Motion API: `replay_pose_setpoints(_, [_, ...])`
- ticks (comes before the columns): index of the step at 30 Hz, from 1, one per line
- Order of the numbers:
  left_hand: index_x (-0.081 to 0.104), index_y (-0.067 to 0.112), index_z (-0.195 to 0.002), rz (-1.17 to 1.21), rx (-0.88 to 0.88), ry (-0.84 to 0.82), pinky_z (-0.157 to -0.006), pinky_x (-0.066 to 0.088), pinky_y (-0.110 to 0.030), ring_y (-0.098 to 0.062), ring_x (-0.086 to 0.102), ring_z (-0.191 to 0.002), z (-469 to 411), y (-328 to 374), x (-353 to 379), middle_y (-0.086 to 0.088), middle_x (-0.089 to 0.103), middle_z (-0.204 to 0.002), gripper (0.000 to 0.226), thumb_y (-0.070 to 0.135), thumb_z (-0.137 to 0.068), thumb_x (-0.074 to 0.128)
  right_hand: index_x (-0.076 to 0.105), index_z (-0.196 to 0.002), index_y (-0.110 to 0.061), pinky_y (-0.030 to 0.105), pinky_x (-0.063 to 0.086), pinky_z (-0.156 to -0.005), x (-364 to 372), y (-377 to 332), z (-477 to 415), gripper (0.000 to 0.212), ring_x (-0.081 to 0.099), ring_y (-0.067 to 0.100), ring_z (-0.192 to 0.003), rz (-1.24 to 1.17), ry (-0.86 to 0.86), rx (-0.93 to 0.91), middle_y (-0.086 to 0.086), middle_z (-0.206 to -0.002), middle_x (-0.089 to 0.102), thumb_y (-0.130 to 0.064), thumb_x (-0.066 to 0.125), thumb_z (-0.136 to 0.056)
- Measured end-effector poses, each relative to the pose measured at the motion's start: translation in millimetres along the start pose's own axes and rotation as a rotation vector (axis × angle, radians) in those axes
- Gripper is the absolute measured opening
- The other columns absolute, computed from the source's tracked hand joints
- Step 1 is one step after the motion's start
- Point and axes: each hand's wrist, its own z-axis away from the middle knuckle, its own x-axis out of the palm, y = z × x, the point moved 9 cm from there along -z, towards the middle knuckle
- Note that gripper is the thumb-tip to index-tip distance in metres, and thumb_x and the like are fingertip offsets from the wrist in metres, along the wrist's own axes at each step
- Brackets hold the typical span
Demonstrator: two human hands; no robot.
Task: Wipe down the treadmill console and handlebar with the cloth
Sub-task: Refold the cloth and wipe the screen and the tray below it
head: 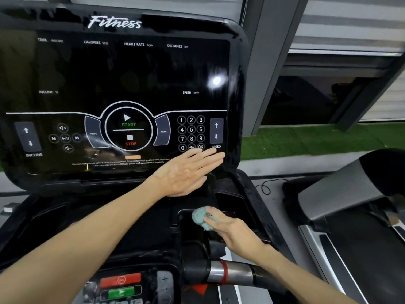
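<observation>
The black treadmill console [122,80] fills the upper left, its glossy panel showing START, STOP, a number pad and arrow keys. My left hand [188,172] lies flat with straight fingers against the console's lower right corner, below the number pad. My right hand [221,222] grips a bunched pale green cloth [200,216] and presses it into a black tray recess [190,233] under the console. The handlebar [232,272], black with a silver sensor section and a red band, runs across the bottom centre, below my right wrist.
A small lower control pad with a red button [120,279] and a green button [120,292] sits at the bottom centre. A second treadmill [350,205] stands close on the right. A strip of green turf [306,139] and a grey window frame lie behind.
</observation>
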Motion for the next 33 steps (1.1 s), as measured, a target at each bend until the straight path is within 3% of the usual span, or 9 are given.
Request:
replay_pose_setpoints(3, [0.014,0.009,-0.156,-0.012,0.018,-0.013,-0.120,0.015,-0.039,-0.021,0.016,-0.151,-3,3,11,-0.005,0.013,-0.164,0.059,0.035,-0.105,0.028,0.042,-0.144,-0.018,0.022,0.035,-0.110,-12,20,37,0.053,0.044,0.018,-0.134,0.001,-0.029,0.019,0.002,-0.154,0.030,-0.002,0.049,-0.094])
replay_pose_setpoints(7, [0.017,0.010,-0.156,-0.019,0.057,-0.020,-0.120,0.018,-0.039,-0.021,0.020,-0.150,-3,9,18,-0.004,0.017,-0.164,0.056,0.031,-0.105,0.024,0.040,-0.146,-0.020,0.029,0.041,-0.106,-20,38,64,0.051,0.047,0.021,-0.132,0.069,-0.033,0.051,0.002,-0.155,0.032,-0.009,0.050,-0.096])
replay_pose_setpoints(12, [0.021,0.011,-0.155,-0.024,0.069,-0.038,-0.119,0.017,-0.040,-0.021,0.025,-0.148,-4,9,22,-0.005,0.021,-0.162,0.055,0.031,-0.104,0.021,0.041,-0.143,-0.007,0.022,0.026,-0.114,-4,5,22,0.048,0.025,0.019,-0.143,0.107,0.004,-0.103,0.011,-0.154,0.031,-0.008,0.052,-0.096])
replay_pose_setpoints(15, [0.022,0.012,-0.155,-0.014,0.057,-0.056,-0.119,0.014,-0.039,-0.021,0.024,-0.149,-4,9,21,-0.005,0.022,-0.162,0.056,0.034,-0.104,0.022,0.038,-0.147,-0.015,0.022,0.017,-0.117,4,-1,8,0.047,0.017,0.019,-0.146,0.036,-0.002,-0.102,0.004,-0.158,0.020,-0.023,0.034,-0.101])
replay_pose_setpoints(20, [0.026,0.013,-0.154,-0.016,0.022,-0.044,-0.120,0.015,-0.039,-0.020,0.024,-0.149,-3,6,17,-0.005,0.024,-0.161,0.056,0.036,-0.103,0.027,0.035,-0.149,-0.025,0.020,0.024,-0.115,-8,27,45,0.046,0.026,0.010,-0.143,-0.061,-0.032,-0.025,-0.002,-0.158,0.021,-0.023,0.037,-0.102])
replay_pose_setpoints(23, [0.026,0.012,-0.154,-0.026,0.023,-0.038,-0.120,0.016,-0.040,-0.022,0.022,-0.149,-3,8,11,-0.005,0.022,-0.162,0.058,0.038,-0.103,0.029,0.023,-0.149,-0.042,0.016,0.027,-0.112,-17,60,79,0.047,0.030,0.007,-0.141,-0.047,-0.049,0.071,-0.018,-0.157,0.014,-0.031,0.034,-0.104])
replay_pose_setpoints(26, [0.023,0.010,-0.155,-0.023,-0.116,0.066,-0.120,0.017,-0.039,-0.022,0.016,-0.151,-19,-8,-14,-0.005,0.016,-0.164,0.060,0.036,-0.102,0.032,0.021,-0.149,-0.040,0.013,0.029,-0.110,-24,71,87,0.047,0.033,0.007,-0.139,0.053,-0.060,0.104,-0.024,-0.154,0.006,-0.035,0.033,-0.103])
replay_pose_setpoints(30, [0.023,0.005,-0.154,-0.042,-0.407,0.283,-0.119,0.017,-0.040,-0.025,0.016,-0.151,-84,-55,-63,-0.009,0.017,-0.163,0.061,0.032,-0.102,0.037,0.035,-0.148,-0.010,0.012,0.015,-0.113,-5,36,48,0.049,0.020,0.012,-0.145,0.168,-0.014,-0.047,0.004,-0.158,0.021,-0.015,0.043,-0.099])
replay_pose_setpoints(33, [0.020,0.001,-0.154,-0.075,-0.560,0.319,-0.118,0.019,-0.042,-0.028,0.016,-0.150,-135,-94,-87,-0.014,0.015,-0.163,0.062,0.034,-0.102,0.033,0.028,-0.151,-0.018,0.021,0.015,-0.117,10,20,21,0.053,0.010,0.012,-0.148,0.053,0.003,-0.072,0.004,-0.160,0.013,-0.016,0.044,-0.100])
